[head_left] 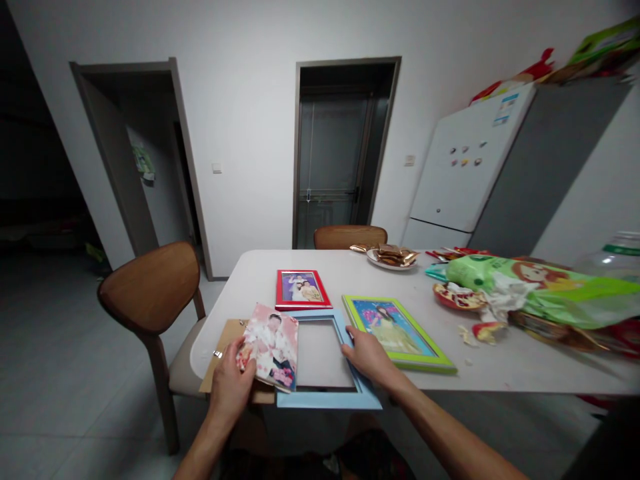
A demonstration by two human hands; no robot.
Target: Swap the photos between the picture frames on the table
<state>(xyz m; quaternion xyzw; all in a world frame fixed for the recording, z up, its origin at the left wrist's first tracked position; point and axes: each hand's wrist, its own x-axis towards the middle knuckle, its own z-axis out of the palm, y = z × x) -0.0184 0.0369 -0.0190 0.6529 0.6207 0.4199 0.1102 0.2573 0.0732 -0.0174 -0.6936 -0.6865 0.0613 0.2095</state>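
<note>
My left hand (234,379) is closed on the lower left edge of a photo (274,343) with a pink and white picture, held tilted over the left side of a blue picture frame (327,400). Under the photo and that hand lies a brown backing board (231,332) with metal clips. My right hand (369,357) grips the right side of the blue frame, whose middle is open and shows the white table. A red picture frame (303,291) with a photo lies behind it. To the right of it lies a green picture frame (397,333), also with a photo.
On the white table (345,267) are a plate of wrapped snacks (393,257), pieces of opened fruit (460,297), crumpled tissue (505,298) and a green plastic package (540,283). Wooden chairs (153,287) stand at the left and back. A fridge (450,160) is at the right.
</note>
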